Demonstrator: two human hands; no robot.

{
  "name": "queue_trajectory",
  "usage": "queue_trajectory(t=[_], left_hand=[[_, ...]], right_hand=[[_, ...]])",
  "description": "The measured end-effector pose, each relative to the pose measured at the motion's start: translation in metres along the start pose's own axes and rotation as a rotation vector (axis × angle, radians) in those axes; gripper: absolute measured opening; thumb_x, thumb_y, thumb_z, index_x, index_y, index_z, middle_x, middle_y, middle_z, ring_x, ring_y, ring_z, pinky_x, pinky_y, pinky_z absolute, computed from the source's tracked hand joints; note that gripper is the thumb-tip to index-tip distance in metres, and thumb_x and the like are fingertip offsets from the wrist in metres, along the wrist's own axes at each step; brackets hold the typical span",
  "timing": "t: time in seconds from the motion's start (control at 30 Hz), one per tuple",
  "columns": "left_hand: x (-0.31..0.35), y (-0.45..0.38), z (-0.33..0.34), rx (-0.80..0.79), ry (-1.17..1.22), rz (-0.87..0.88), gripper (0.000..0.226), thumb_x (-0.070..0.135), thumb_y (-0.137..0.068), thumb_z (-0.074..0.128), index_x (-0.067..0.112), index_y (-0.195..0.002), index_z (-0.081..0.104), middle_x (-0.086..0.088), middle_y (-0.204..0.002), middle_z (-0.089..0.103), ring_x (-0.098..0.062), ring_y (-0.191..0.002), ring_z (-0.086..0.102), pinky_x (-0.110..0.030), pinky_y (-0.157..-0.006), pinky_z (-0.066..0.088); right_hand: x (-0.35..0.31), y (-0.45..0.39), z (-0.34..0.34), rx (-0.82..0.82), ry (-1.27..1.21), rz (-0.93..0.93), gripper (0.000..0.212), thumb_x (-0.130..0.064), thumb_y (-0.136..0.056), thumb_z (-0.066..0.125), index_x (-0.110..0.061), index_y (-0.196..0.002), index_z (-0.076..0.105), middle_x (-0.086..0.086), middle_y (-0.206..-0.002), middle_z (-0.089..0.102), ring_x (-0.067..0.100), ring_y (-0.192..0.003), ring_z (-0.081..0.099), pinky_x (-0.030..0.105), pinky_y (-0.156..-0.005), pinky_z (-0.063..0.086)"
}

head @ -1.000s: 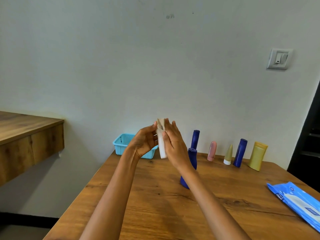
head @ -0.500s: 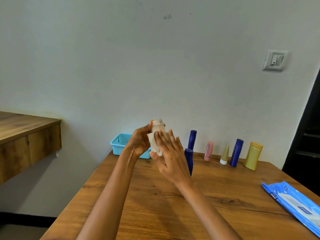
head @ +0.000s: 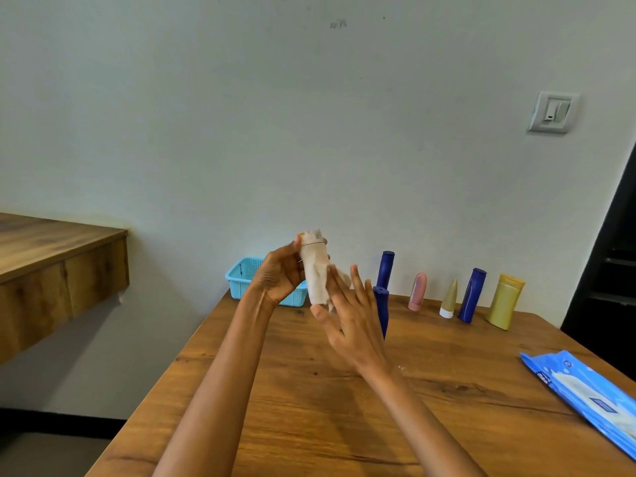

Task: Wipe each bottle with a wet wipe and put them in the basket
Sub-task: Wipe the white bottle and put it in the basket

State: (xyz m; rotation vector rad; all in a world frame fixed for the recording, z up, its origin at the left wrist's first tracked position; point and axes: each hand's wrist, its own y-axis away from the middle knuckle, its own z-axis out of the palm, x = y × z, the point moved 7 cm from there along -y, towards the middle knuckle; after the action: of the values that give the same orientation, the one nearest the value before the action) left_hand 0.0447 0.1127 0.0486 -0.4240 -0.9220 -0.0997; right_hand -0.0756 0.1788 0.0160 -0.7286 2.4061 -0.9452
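The small pale bottle wrapped in a white wet wipe (head: pixel 315 270) is held up above the far end of the brown wooden counter (head: pixel 309 407), in front of the wall. The left hand (head: pixel 278 277) grips it near the top, fingers curled round the neck. The right hand (head: pixel 347 318) has its fingers straight and spread, pressing the wipe against the bottle's lower part; it is not curled round it.

To my eye the wiping of this bottle is under way. To do it well, the left hand should hold firm near the cap while the right slides the wipe the full length and round the back, turning the bottle so no side is missed. The wipe hangs loosely at the bottom and could slip off if the pressure eases.

The small light-blue perforated plastic basket (head: pixel 241 275) sits at the counter's far left corner, partly hidden behind the left hand. I can see nothing inside it, though much of its inside is hidden.

Standing in a row by the wall are a tall dark-blue bottle (head: pixel 385 268), a shorter dark-blue bottle (head: pixel 381 308) in front of it, a pink rounded bottle (head: pixel 417 291), a small olive cone-shaped tube with a white cap (head: pixel 448 299), another dark-blue bottle (head: pixel 471 295) and a yellow flat bottle (head: pixel 504 301). The blue wet-wipe packet (head: pixel 585 394) lies at the right edge.
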Motion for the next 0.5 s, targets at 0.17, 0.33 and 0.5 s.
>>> queue_trajectory(t=[0.17, 0.33, 0.5], left_hand=[[-0.005, -0.002, 0.001, 0.057, -0.034, -0.025, 0.044, 0.033, -0.072, 0.071, 0.006, -0.107, 0.066, -0.014, -0.108, 0.068, -0.028, -0.104, 0.060, -0.043, -0.102, 0.041], [-0.001, -0.001, -0.005, 0.109, 0.005, -0.010, 0.042, 0.028, -0.079, 0.064, 0.004, -0.113, 0.061, -0.013, -0.111, 0.066, -0.031, -0.107, 0.057, -0.045, -0.104, 0.040], [-0.004, -0.001, -0.006, 0.125, -0.060, -0.007, 0.042, 0.026, -0.079, 0.067, 0.004, -0.114, 0.060, -0.014, -0.111, 0.066, -0.029, -0.103, 0.060, -0.040, -0.093, 0.050]], right_hand=[[-0.008, -0.023, -0.006, 0.021, -0.080, 0.049, 0.074, -0.073, -0.085, 0.006, -0.031, -0.146, 0.002, -0.014, -0.155, 0.003, 0.009, -0.143, -0.016, 0.039, -0.118, -0.008], [-0.019, -0.005, 0.008, 0.035, -0.058, -0.026, 0.069, -0.065, -0.092, 0.014, -0.026, -0.149, 0.005, -0.008, -0.157, 0.001, 0.012, -0.145, -0.010, 0.035, -0.118, -0.005], [0.002, -0.009, 0.008, 0.056, -0.148, 0.129, 0.079, -0.072, -0.086, 0.006, -0.026, -0.149, 0.008, -0.013, -0.155, 0.005, 0.006, -0.144, -0.012, 0.037, -0.119, -0.002]])
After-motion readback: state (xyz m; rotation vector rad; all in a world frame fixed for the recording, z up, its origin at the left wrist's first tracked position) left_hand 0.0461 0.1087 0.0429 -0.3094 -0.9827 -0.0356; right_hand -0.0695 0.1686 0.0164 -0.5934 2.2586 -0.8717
